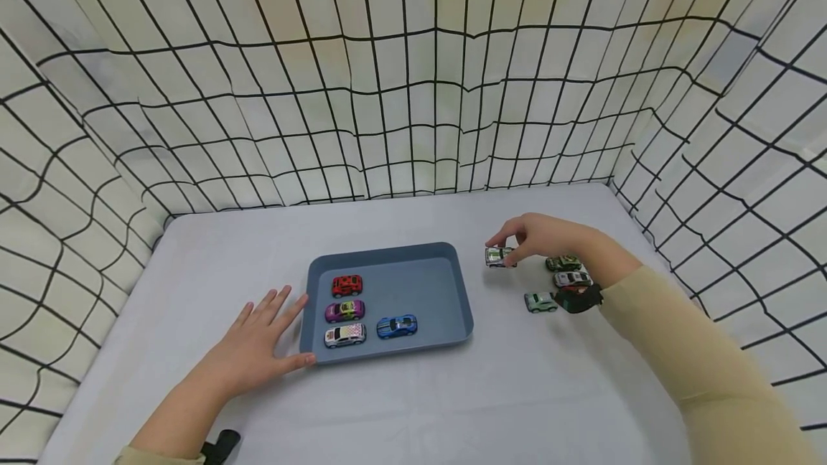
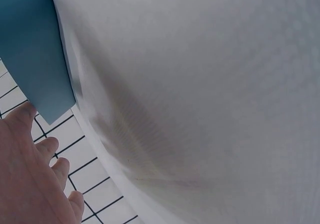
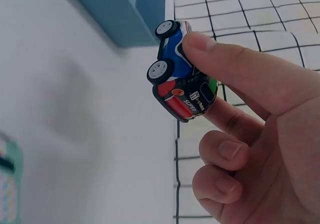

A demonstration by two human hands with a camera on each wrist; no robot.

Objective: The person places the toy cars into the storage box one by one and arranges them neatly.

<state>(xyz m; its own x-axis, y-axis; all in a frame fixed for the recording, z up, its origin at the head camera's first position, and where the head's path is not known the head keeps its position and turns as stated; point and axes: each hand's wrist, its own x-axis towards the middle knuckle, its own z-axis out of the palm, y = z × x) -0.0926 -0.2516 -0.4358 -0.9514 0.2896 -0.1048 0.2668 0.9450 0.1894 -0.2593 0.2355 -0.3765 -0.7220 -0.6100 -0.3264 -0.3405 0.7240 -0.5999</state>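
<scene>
My right hand [image 1: 545, 237] pinches a toy car [image 1: 494, 257] between thumb and fingers, held above the table just right of the tray. In the right wrist view the toy car [image 3: 176, 58] shows a blue side, white wheels and a dark rear with red. A shallow blue-grey tray [image 1: 426, 343] lies mid-table. Inside are a red car [image 1: 347, 285], a purple car [image 1: 344, 311], a white car [image 1: 345, 335] and a blue car [image 1: 397, 326]. My left hand [image 1: 255, 350] is spread flat at the tray's left edge, its thumb at the near left corner.
Right of the tray, beneath my right forearm, sit a mint-green car [image 1: 540, 302], a camouflage-green car [image 1: 563, 262] and a white-grey car [image 1: 572, 278]. A reddish one is partly hidden by the black wrist strap [image 1: 579, 299]. White walls with black netting [image 1: 413, 106] surround the white-covered table [image 1: 413, 407].
</scene>
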